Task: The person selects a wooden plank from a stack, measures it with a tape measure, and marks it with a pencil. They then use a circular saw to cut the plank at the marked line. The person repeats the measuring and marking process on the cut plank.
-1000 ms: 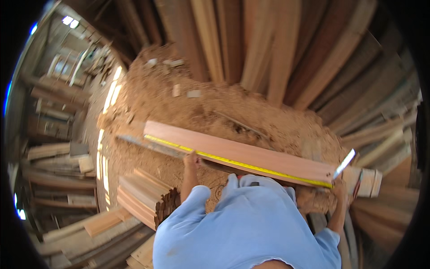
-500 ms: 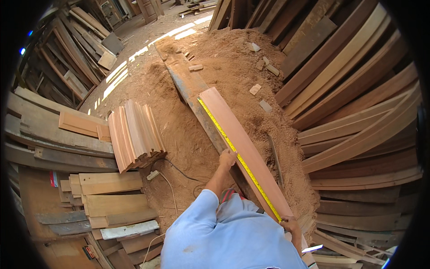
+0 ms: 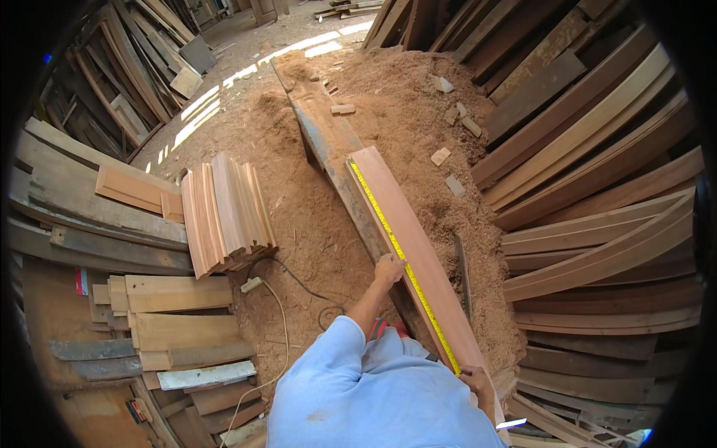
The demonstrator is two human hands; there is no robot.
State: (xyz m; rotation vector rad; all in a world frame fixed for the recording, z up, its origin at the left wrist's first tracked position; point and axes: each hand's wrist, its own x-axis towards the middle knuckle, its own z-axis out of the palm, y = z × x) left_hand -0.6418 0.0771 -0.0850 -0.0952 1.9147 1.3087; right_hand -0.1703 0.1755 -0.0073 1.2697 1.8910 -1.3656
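A yellow tape measure (image 3: 429, 313) runs along the left edge of a long reddish wooden board (image 3: 403, 216), its far end at the board's far left corner. My left hand (image 3: 390, 270) is closed on the tape about midway, by the board's edge. My right hand (image 3: 476, 378) grips the near end of the tape close to my body; its fingers are partly hidden and the case cannot be made out. The board lies on a narrow, worn wooden bench (image 3: 321, 127) dusted with sawdust.
Sawdust (image 3: 299, 216) heaps around the bench, with offcuts (image 3: 441, 156) on it. At left stand a stack of moulded strips (image 3: 228, 213) and piled short boards (image 3: 179, 295); a cable (image 3: 286, 321) crosses the floor. Long planks (image 3: 597, 239) line the right side.
The view has shifted slightly, so the bench and board sit a little farther right. Both hands keep their hold on the tape, which still lies along the board's edge.
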